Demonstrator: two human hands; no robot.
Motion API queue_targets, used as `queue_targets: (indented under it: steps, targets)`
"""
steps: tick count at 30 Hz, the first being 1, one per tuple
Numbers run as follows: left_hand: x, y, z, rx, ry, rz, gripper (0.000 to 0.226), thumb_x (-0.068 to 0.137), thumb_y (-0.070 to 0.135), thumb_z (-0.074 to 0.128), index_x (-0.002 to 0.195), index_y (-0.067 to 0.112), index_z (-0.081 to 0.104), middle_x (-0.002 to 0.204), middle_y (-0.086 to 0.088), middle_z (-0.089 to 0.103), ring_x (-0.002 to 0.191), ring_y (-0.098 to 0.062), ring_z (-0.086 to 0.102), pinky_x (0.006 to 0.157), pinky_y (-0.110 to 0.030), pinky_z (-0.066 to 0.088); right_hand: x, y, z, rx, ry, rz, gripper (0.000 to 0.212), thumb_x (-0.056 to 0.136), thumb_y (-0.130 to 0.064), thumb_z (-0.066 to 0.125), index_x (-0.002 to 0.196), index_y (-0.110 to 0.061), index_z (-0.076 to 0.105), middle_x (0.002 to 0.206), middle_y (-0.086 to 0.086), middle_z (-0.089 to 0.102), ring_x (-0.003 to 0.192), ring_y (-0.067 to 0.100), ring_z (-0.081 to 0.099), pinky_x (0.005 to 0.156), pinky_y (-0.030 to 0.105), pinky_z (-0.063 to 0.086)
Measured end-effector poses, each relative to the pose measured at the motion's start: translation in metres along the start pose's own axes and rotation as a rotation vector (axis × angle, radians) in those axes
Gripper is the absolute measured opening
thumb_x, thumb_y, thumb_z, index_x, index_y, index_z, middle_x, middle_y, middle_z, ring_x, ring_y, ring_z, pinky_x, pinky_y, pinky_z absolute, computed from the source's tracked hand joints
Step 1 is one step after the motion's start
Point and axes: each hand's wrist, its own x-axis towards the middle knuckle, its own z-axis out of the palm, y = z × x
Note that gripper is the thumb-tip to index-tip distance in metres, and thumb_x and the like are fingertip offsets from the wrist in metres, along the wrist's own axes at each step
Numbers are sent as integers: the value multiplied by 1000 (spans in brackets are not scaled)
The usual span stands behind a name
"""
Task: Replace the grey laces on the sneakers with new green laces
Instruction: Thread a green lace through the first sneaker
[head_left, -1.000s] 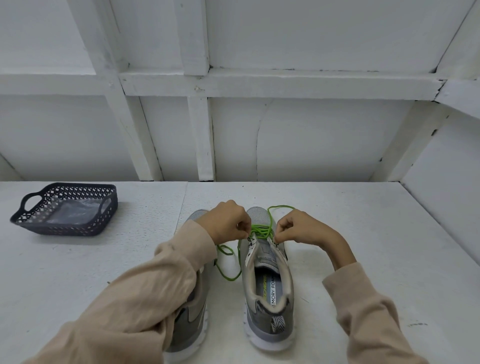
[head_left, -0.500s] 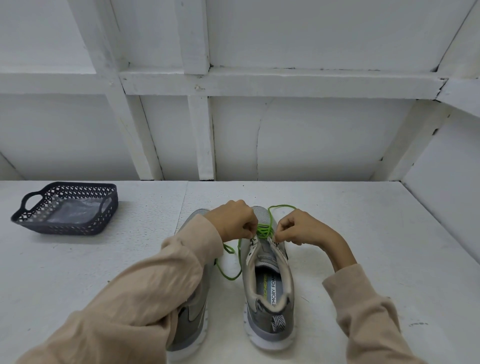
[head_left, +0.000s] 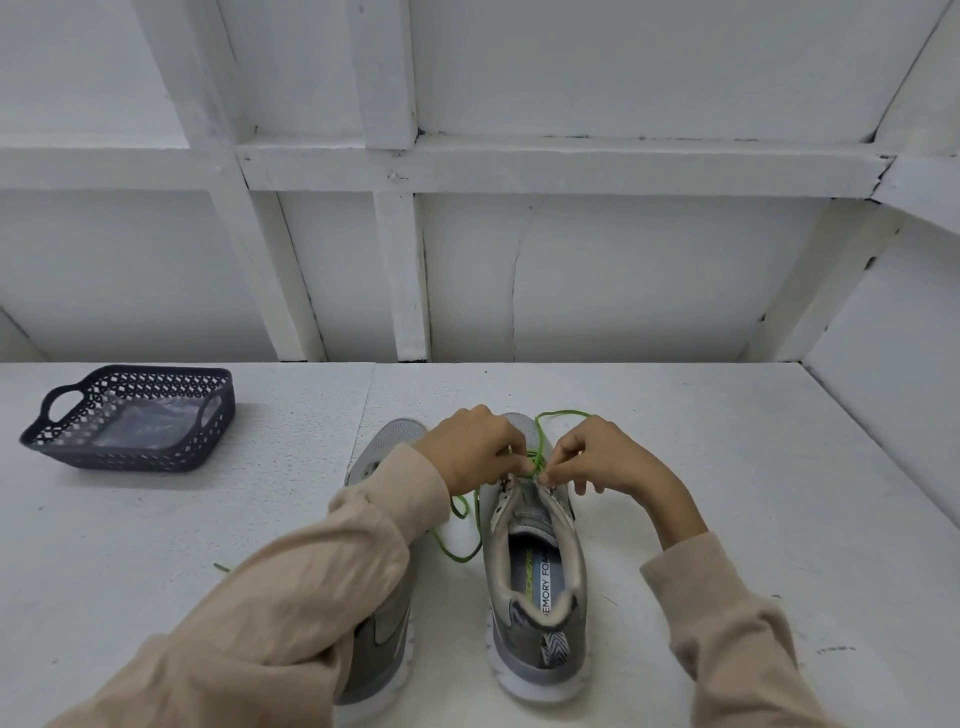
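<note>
On the white table (head_left: 727, 467) in front of you stand two grey sneakers side by side, with one green lace, one dark basket and your two hands in view. Take the right sneaker (head_left: 537, 670) as the landmark. Its long axis runs straight away from you, heel nearest you and toe towards the wall. The left sneaker (head_left: 389, 441) lies just left of it and points the same way.

Your left hand (head_left: 470, 452) and right hand (head_left: 602, 457) meet above the landmark's top eyelets. Both have curled fingers, and each pinches the green lace (head_left: 460, 551) between fingertips. One loop of the lace hangs down to the table between the two sneakers. Another arcs past the landmark's toe, beyond your right hand.

Your hands hide the landmark's eyelet rows, so you cannot tell how the lacing runs there. Your left sleeve (head_left: 291, 597) covers the left sneaker's middle. The basket (head_left: 124, 457) sits well to the left of the landmark, and something pale lies inside it, hard to make out.
</note>
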Motion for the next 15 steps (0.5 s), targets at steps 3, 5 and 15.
queue_targets:
  steps: [3,5,15]
  targets:
    - [0,7,5,99,9,-24,38,82,55,65,102,23,69,92,-5,68,88,-22,60,79,-37,51,1,-2,4,-61,21,39,33,75,-38,77,68,-6,72,65,8,70,58,18,66,55,31,50]
    - [1,10,6,124,12,-39,36,80,50,68,103,23,68,94,-5,68,91,-24,61,79,-36,51,-2,-6,5,-130,12,48,32,68,-40,78,68,-9,72,69,10,72,64,22,70,62,35,56]
    - [1,13,-4,173,-165,-154,29,84,22,63,111,27,71,111,-8,65,104,-28,60,82,-33,49,-9,-24,1,-321,-15,-13,20,80,0,59,85,-16,70,66,3,62,57,24,65,61,32,58]
